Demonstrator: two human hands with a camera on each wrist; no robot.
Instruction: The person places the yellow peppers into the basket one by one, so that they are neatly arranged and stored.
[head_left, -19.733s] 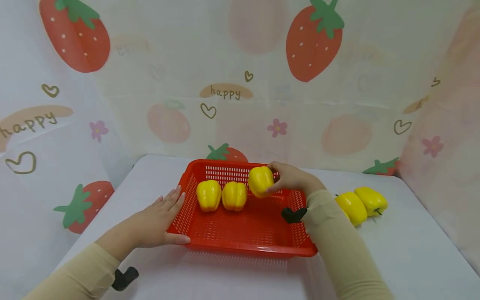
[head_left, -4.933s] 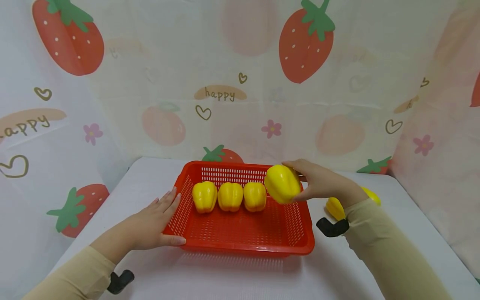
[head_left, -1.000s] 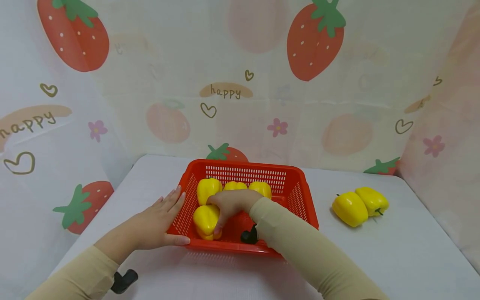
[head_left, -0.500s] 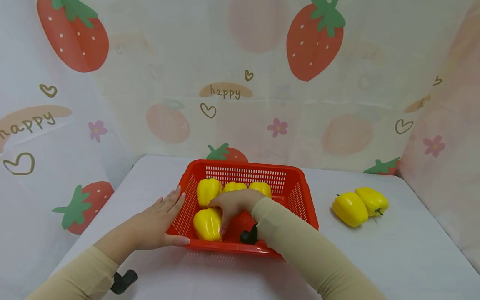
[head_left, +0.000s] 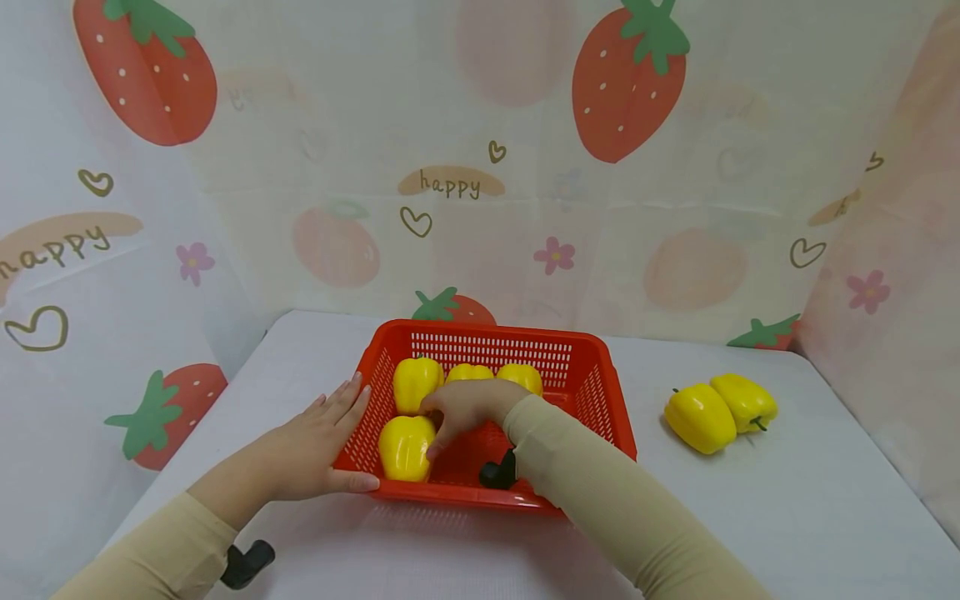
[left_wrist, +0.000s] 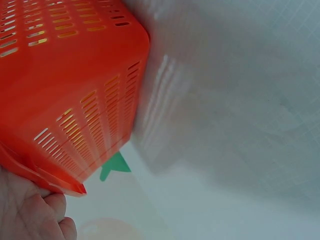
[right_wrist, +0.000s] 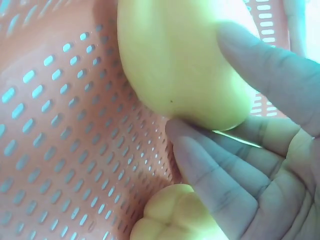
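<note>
In the head view, my left hand (head_left: pixel 311 442) rests at the left corner of a red perforated plastic basket (head_left: pixel 622 417), fingers spread along the rim and thumb on the front edge. From the left wrist, the fingers (left_wrist: pixel 56 204) show right under the basket's rim. My right hand (head_left: pixel 468 408) reaches inside and holds a yellow bell pepper (head_left: pixel 405 448) at the front left. The right wrist view shows the thumb on this pepper (right_wrist: pixel 175 55) and the other fingers at its lower end. Behind it a second pepper (head_left: pixel 417 385) stands upright; two more (head_left: pixel 519 377) are partly hidden by the hand.
Two yellow bell peppers (head_left: pixel 701 418) lie side by side on the white table (head_left: pixel 810 500), right of the basket. A strawberry-printed cloth (head_left: pixel 480 108) walls in the back and sides.
The pepper at the front left has shifted slightly left and now stands more upright by the basket's left wall. The right hand has barely moved; the left hand stays in place.
</note>
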